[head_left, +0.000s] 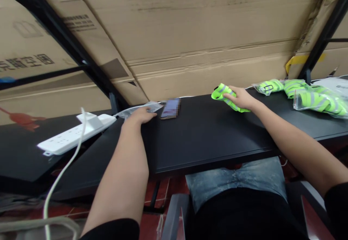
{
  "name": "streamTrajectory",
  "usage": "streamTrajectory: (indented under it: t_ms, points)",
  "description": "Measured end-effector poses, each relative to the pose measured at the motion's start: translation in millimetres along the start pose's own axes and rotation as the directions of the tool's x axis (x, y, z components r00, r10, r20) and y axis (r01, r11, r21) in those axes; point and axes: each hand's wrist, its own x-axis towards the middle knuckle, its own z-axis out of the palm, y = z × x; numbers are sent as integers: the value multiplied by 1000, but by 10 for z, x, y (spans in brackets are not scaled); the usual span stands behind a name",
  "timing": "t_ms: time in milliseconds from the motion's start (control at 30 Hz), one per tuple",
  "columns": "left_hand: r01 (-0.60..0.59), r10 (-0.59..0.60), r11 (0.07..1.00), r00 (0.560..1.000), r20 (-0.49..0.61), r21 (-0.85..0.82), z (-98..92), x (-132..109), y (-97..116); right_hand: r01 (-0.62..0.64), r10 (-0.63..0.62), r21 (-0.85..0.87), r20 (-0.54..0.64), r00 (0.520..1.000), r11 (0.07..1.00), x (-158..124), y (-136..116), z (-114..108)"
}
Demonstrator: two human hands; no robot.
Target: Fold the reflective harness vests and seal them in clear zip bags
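Observation:
My right hand (240, 98) is closed around a folded neon-green reflective strap (223, 91) with grey stripes, held just above the black tabletop. Part of the strap sticks out past my fingers on the left, and a tail hangs below them. At the back left of the table, my left hand (141, 115) has its fingers on a clear plastic bag (155, 106), which crumples out on both sides of it. My left fingertips are partly hidden. Just right of that hand lies a phone (170, 108) with its screen lit and blurred.
Several bagged neon-green reflective straps (317, 100) lie at the right end of the black table (201, 135). A white power strip (73, 137) with a plug and pale cable (78, 149) sits at left. Large cardboard (206, 26) stands behind, along black metal frames (89, 64).

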Motion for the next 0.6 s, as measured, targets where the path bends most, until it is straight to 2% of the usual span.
streamTrajectory:
  t_ms: [100,200,233,267,300,333,367,400,467,533,567,600]
  points:
    - [207,-204,978,977,-65,34,-71,-8,78,-109,130,273,-60,990,956,-22,153,-71]
    - [298,-288,954,922,-260,-1,-210,-77,338,-213,256,463,-31,966,860,-34,243,-93]
    - [285,-277,958,903,-328,-24,-242,-109,477,-233,280,517,-13,960,824,-33,258,-94]
    - [222,-225,974,895,-386,-52,-256,-141,640,-248,298,562,3,954,789,-29,267,-94]
    - [53,-112,989,879,-464,-139,-245,-174,823,-260,313,595,14,950,761,-23,271,-96]
    - [-39,-37,988,879,-475,-149,-208,-208,1018,-266,322,614,21,946,743,-17,271,-102]
    - [-133,52,980,888,-457,-148,-149,-240,1215,-269,328,625,22,944,733,-12,270,-114]
    - [-299,216,942,890,-403,-155,-70,-272,1405,-269,335,635,18,942,724,-8,268,-131]
    - [-564,522,808,820,-237,-172,112,-333,1724,-273,354,661,12,935,699,-8,266,-177]
    - [-675,696,706,716,40,-215,275,-396,1936,-286,371,677,20,928,679,-19,266,-223]
    - [-670,710,700,690,143,-245,336,-431,2004,-292,368,671,30,929,682,-26,266,-239]
    - [-646,698,715,683,214,-267,381,-470,2054,-297,357,657,46,933,693,-33,266,-248]
